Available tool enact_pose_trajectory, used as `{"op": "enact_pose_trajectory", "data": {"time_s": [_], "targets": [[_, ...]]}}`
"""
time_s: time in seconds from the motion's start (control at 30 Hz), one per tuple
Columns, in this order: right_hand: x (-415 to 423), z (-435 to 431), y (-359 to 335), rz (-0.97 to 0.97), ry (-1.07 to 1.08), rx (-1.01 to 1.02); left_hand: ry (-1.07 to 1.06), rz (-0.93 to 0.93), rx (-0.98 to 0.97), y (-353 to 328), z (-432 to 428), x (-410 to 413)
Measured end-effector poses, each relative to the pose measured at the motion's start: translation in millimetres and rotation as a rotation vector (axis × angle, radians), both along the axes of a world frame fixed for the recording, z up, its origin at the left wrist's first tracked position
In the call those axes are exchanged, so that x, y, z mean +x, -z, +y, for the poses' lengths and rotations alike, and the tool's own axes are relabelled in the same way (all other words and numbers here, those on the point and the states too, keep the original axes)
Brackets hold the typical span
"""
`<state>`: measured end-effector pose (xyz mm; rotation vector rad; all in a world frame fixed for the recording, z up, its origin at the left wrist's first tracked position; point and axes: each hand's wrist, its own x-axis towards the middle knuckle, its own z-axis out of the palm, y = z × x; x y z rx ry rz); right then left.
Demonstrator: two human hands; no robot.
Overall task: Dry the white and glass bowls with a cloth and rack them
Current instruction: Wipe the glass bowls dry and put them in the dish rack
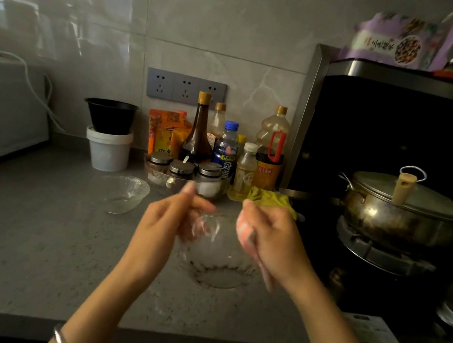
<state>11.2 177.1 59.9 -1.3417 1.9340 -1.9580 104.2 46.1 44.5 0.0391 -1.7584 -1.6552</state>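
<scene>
Where the hands meet: glass bowl [218, 254] near the desk's [32, 229] front edge, middle; blur hides whether it rests or hangs.
Left hand [170, 218]: fingers curl over the bowl's left rim, seemingly to steady it for wiping.
Right hand [274, 238]: fingers clenched round the cloth [269, 199], bunched to reach inside.
Second glass bowl [124, 193]: stands apart toward the back, left of the hands, likely waiting or done.
Rack: none in view.

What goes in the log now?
left hand: holds clear glass bowl | right hand: grips pink-and-yellow cloth | second glass bowl: on grey counter
</scene>
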Motion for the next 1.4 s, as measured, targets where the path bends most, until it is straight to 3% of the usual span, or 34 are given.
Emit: {"op": "enact_pose_trajectory", "data": {"time_s": [0.13,0.27,0.37,0.5,0.57,0.63,0.77,0.8,0.9,1.0,1.07,1.13,1.2,1.27,1.33,1.4], "targets": [[13,-5,1,0.124,0.01,0.021,-0.142,0.036,-0.219,4,17,1],[26,-6,16,0.056,0.157,-0.19,-0.211,0.096,0.055,10,20,0],[37,-9,38,0.406,0.385,-0.051,-0.221,0.101,0.264,12,21,-3],[51,-18,34,0.795,0.614,0.103,-0.235,0.097,0.237,11,35,-9],[43,-19,21,0.85,0.619,0.123,-0.198,0.11,0.183,10,44,-9],[30,-16,6,0.659,0.556,0.091,-0.235,0.132,0.194,7,47,-8],[23,-7,2,-0.122,0.093,-0.173,-0.316,0.154,0.375,4,40,-5],[29,-7,9,-0.164,0.086,-0.209,-0.31,0.158,0.406,4,37,-5],[50,-12,33,0.242,0.344,-0.099,-0.268,0.175,0.429,4,32,-5],[44,-14,32,0.674,0.566,0.032,-0.249,0.159,0.29,2,34,-7],[35,-13,21,0.773,0.594,0.03,-0.234,0.158,0.217,-1,40,-5],[33,-11,4,0.476,0.43,-0.088,-0.234,0.16,0.231,0,40,-5],[29,-12,-2,-0.079,0.173,-0.283,-0.234,0.178,0.3,3,37,-6],[23,-13,-1,-0.45,0.086,-0.383,-0.222,0.174,0.411,6,33,-8],[22,-14,4,-0.674,0.091,-0.439,-0.205,0.161,0.528,9,32,-11],[23,-13,9,-0.767,0.143,-0.466,-0.167,0.125,0.569,11,33,-10]]}}
